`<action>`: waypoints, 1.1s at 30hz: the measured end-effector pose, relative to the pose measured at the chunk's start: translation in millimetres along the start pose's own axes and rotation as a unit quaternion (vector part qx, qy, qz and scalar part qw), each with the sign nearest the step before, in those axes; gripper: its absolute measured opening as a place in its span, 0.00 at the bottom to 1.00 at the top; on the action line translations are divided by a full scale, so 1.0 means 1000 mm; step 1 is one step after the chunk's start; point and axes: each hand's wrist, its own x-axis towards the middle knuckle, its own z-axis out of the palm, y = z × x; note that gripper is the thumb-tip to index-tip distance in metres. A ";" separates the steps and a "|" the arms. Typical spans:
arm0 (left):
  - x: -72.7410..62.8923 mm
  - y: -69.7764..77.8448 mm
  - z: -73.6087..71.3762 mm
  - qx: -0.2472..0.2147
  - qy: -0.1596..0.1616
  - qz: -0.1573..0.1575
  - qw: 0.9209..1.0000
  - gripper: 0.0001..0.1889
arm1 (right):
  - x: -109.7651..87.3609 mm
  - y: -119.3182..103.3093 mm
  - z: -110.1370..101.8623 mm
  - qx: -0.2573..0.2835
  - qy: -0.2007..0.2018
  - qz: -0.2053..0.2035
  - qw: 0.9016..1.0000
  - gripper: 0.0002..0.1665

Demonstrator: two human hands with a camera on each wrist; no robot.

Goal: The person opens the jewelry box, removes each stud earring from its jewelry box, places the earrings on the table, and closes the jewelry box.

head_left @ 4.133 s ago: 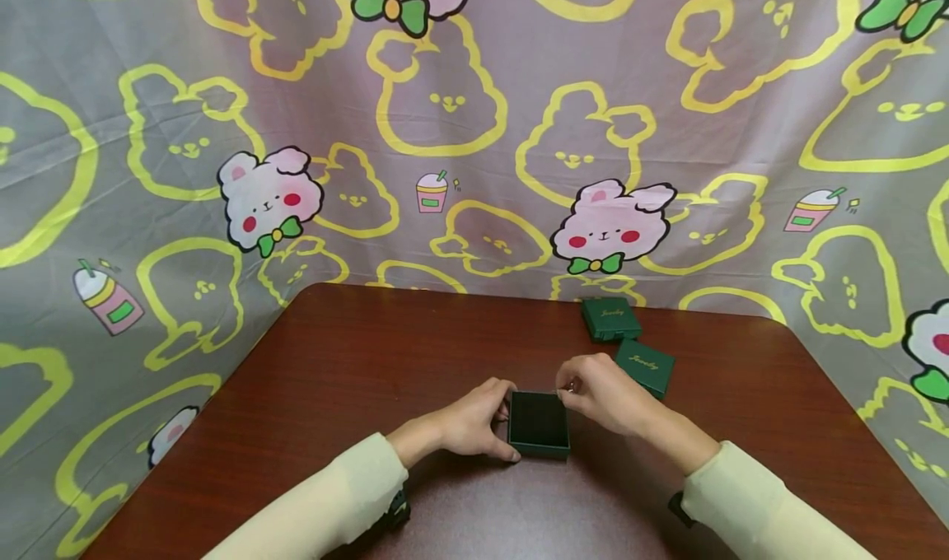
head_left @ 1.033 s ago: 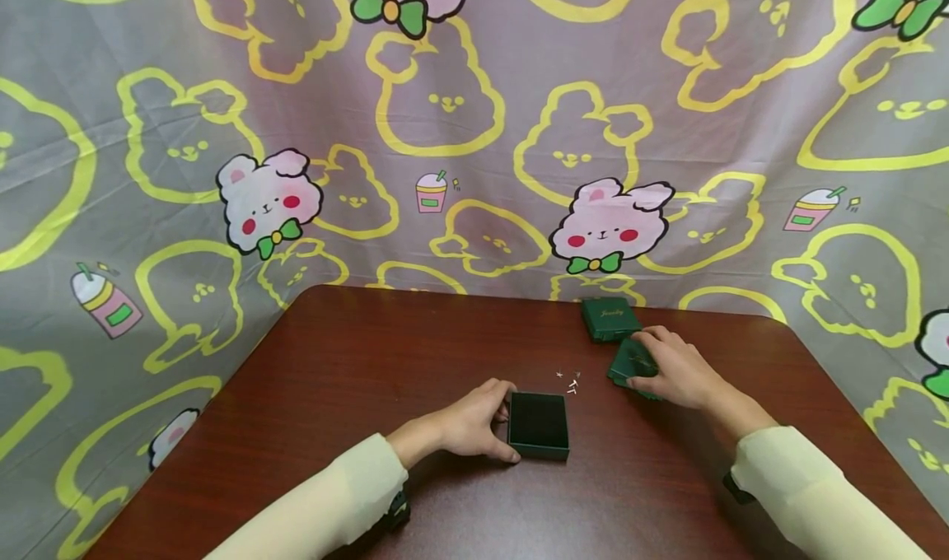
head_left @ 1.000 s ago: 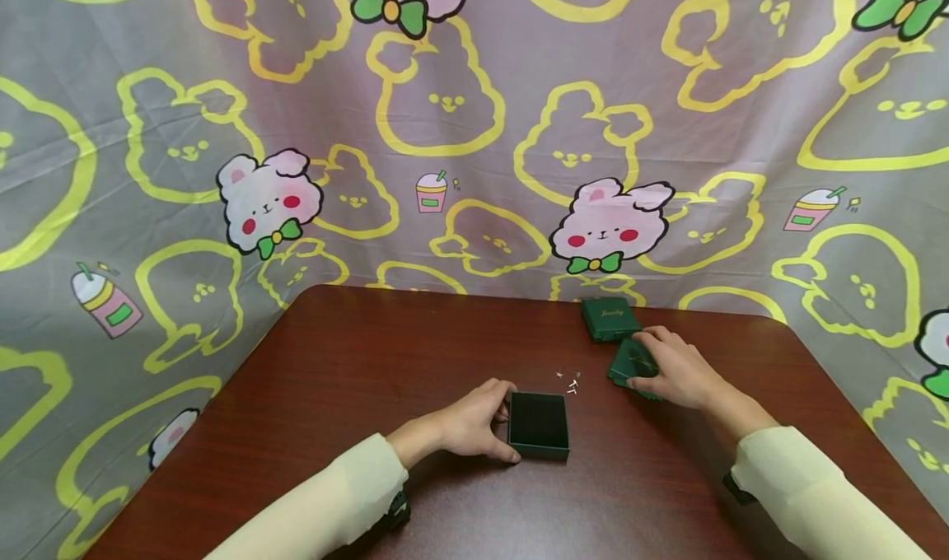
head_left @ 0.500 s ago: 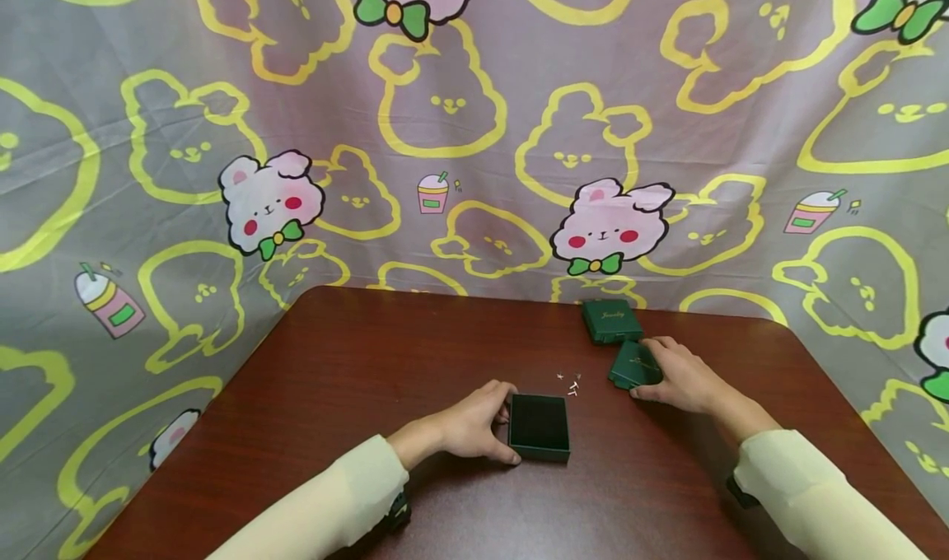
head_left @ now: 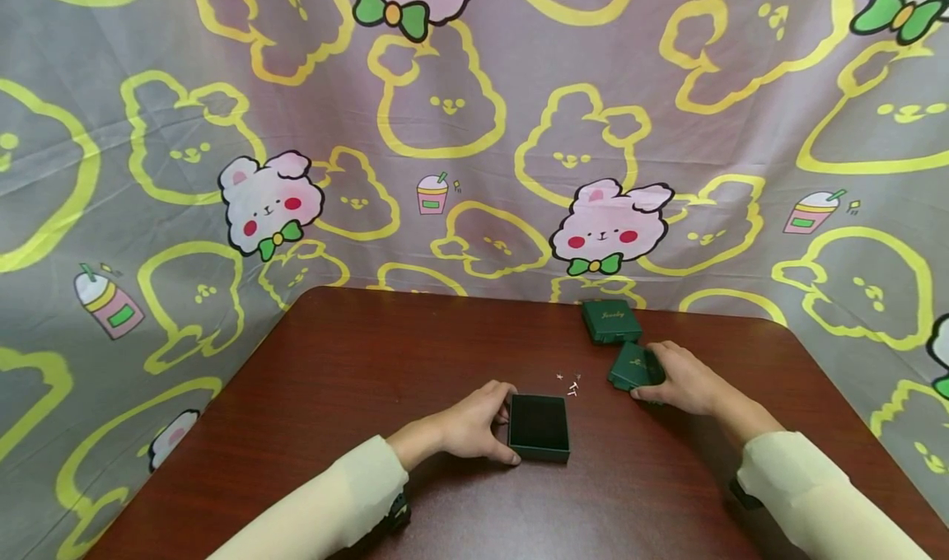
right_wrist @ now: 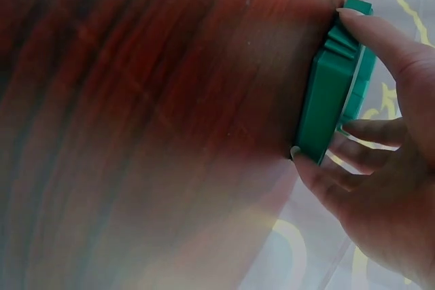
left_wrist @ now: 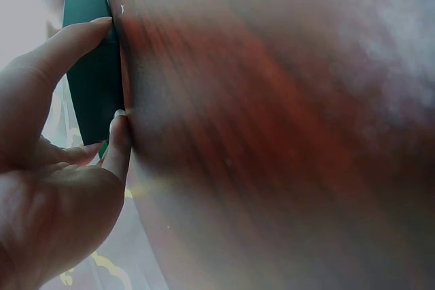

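Note:
My left hand grips the left side of an open dark green box with a black inside. Its thumb lies at the front corner, and its fingers reach round the back corner, as the left wrist view also shows. At the right, my right hand holds a green jewelry box with gold lettering, partly covered by the fingers. In the right wrist view the thumb presses one end of that green box and a fingertip touches the other. Several tiny silvery pieces lie between the two boxes.
Another green jewelry box stands at the table's back edge, just behind the one in my right hand. A patterned cloth hangs behind and beside the brown table.
My right hand has gone from the open box's back right corner to the green jewelry box, leaving tiny silvery pieces on the table in view. My left hand has stayed put.

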 end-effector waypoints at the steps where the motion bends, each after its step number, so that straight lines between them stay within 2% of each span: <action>1: 0.000 0.000 0.000 -0.001 0.000 -0.002 1.000 0.45 | 0.000 0.000 0.000 -0.001 -0.001 0.000 1.000 0.56; 9: -0.001 0.001 -0.001 -0.002 0.001 -0.004 1.000 0.45 | -0.006 -0.002 0.000 -0.001 0.008 -0.009 1.000 0.54; 16: -0.001 0.000 -0.001 -0.002 -0.001 -0.004 1.000 0.45 | -0.014 -0.008 -0.002 -0.006 0.023 -0.035 0.999 0.52; 33: 0.001 0.001 -0.002 -0.003 -0.008 -0.010 1.000 0.46 | -0.027 -0.026 0.000 0.010 0.022 -0.076 0.997 0.48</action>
